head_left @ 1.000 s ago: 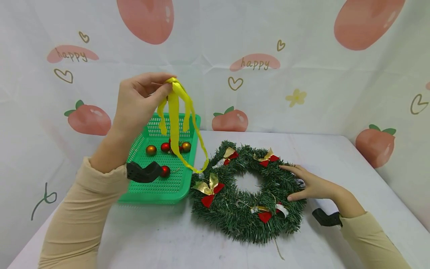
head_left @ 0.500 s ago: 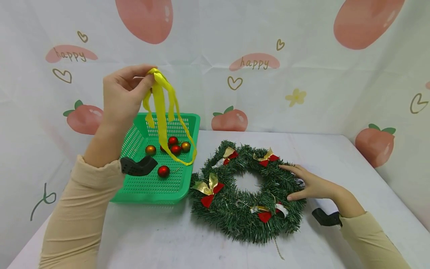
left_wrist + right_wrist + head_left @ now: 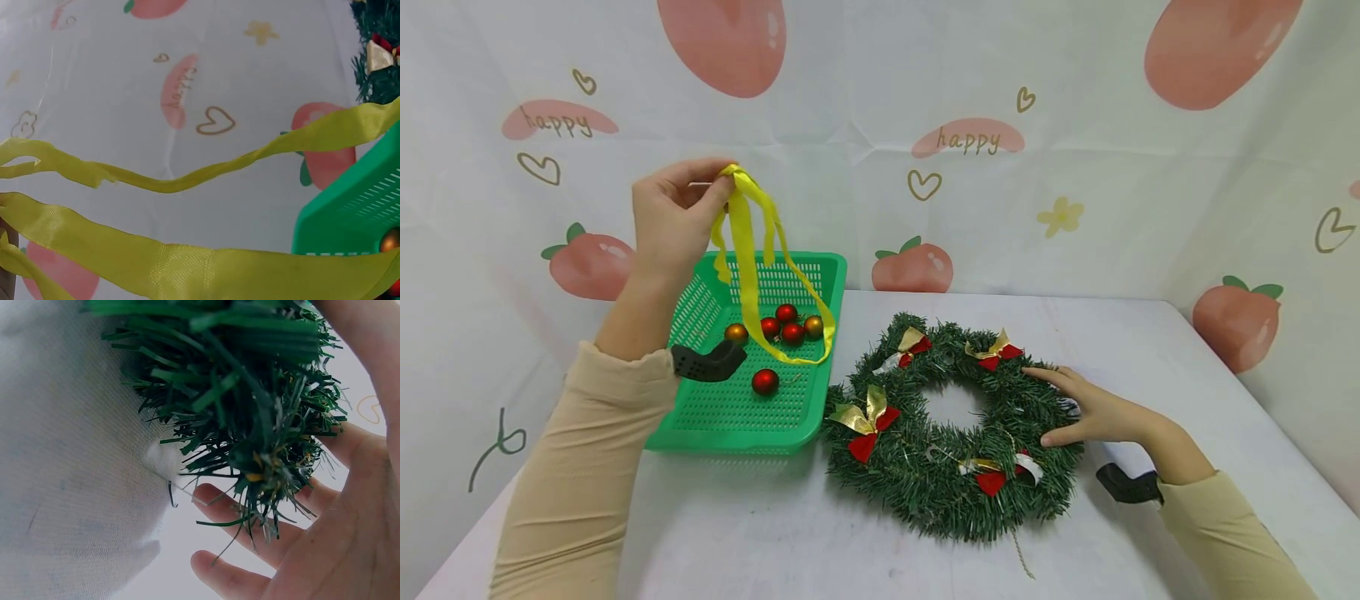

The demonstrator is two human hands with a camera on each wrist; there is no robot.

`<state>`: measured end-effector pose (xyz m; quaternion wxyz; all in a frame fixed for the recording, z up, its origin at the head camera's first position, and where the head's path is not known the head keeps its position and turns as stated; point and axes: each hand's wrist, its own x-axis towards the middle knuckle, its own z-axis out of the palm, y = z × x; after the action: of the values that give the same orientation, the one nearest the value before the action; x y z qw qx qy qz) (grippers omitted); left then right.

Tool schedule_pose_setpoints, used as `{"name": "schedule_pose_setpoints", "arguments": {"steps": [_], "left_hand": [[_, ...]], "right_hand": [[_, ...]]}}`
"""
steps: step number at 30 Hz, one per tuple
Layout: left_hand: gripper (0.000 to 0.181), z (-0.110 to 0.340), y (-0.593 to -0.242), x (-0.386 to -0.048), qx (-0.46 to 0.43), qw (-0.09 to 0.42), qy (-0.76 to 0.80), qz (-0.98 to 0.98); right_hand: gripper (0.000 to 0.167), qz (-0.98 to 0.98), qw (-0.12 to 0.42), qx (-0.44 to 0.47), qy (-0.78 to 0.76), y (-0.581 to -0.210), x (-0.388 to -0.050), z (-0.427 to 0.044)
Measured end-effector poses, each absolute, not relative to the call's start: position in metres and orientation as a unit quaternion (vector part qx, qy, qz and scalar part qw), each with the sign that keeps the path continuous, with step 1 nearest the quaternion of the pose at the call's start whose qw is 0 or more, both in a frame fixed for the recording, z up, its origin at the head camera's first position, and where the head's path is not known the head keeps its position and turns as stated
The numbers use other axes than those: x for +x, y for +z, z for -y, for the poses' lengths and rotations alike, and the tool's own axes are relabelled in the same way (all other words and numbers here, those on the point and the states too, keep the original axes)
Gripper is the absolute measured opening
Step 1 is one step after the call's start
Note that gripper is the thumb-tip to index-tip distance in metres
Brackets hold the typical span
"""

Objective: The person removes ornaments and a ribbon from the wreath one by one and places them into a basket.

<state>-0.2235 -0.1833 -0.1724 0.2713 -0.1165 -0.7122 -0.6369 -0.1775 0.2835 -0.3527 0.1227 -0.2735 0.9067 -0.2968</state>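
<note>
My left hand (image 3: 672, 221) is raised above the green basket and pinches a yellow ribbon (image 3: 747, 267) between thumb and fingers. The ribbon hangs down in a long loop with several shorter tails; its lowest bend overlaps the basket's right side in the head view. Across the left wrist view the ribbon (image 3: 187, 269) runs in wide and narrow strands. My right hand (image 3: 1097, 412) rests with spread, fairly straight fingers on the right side of a green Christmas wreath (image 3: 917, 500). In the right wrist view its fingers (image 3: 250, 531) lie against the wreath's outer edge.
The green plastic basket (image 3: 737, 440) at the left holds several red and gold baubles (image 3: 765, 382). Red, gold and white bows (image 3: 867, 425) decorate the wreath, and a thin cord (image 3: 1022, 554) trails from its front. A printed white curtain (image 3: 842, 100) hangs behind the white table (image 3: 760, 525).
My left hand has moved left with the ribbon, rising and then dropping slightly. More baubles show behind the ribbon. My right hand and the wreath have stayed put.
</note>
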Motion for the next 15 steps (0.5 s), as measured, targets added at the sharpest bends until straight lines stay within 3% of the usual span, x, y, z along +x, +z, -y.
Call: {"name": "schedule_pose_setpoints", "arguments": {"steps": [15], "left_hand": [[0.029, 0.193, -0.199, -0.246, -0.062, 0.252, -0.574, 0.776]], "right_hand": [[0.091, -0.908, 0.123, -0.271, -0.296, -0.354, -0.178, -0.284]]}}
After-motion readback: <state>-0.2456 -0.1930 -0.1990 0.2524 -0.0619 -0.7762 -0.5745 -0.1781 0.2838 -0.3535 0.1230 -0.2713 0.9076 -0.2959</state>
